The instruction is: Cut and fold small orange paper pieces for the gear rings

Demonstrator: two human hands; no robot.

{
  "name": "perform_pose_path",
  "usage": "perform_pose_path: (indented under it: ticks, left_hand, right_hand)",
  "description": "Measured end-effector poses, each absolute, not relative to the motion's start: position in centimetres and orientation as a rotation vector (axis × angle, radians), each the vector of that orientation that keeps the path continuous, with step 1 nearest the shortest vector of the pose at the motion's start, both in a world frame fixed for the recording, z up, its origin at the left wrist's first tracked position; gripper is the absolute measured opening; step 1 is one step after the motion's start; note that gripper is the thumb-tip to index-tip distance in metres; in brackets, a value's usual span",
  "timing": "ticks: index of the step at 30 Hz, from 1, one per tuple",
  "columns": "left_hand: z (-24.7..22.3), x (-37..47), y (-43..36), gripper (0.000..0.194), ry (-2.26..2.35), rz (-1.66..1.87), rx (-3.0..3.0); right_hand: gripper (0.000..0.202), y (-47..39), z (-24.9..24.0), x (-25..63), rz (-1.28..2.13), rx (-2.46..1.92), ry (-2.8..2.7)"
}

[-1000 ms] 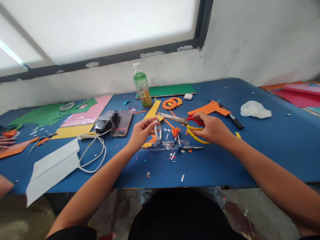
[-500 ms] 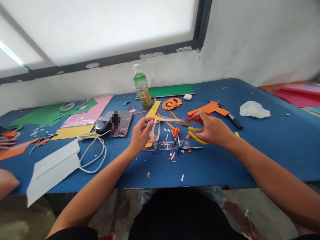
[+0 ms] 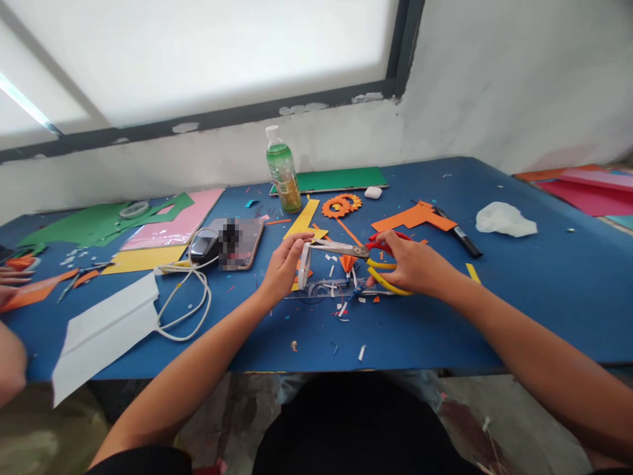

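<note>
My left hand is closed on a narrow whitish roll of tape, pinched near its top and seen almost edge-on. In my right hand are scissors with red and yellow handles, their blades slightly apart. The blade tips reach my left fingertips at the top of the roll; whether they touch the tape is too small to tell. Below the scissors, a folded orange paper piece and a clear ruler lie among paper scraps.
A green-labelled bottle stands behind my hands, near orange paper rings. To the left are a phone, a white cable and folded white paper. A black marker lies right. Another person's hand shows far left.
The roll of tape has turned from showing its open ring to nearly edge-on. My right hand and the scissors have shifted slightly left, and the blades have parted a little.
</note>
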State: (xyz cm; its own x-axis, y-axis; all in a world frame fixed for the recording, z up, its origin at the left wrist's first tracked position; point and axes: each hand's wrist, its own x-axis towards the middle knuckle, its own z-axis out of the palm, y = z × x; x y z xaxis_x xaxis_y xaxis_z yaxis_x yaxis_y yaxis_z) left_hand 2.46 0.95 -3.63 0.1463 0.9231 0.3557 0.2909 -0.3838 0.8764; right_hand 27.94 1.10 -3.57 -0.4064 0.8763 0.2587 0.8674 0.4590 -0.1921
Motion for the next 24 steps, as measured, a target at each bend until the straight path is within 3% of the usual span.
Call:
perform_pose_path:
  ticks: [24]
  left_hand:
    - [-4.0,2.7,0.7,0.069,1.178,1.027,1.589]
  right_hand:
    - [0.069,1.5,-3.1,29.1,0.311,-1.436,-2.469]
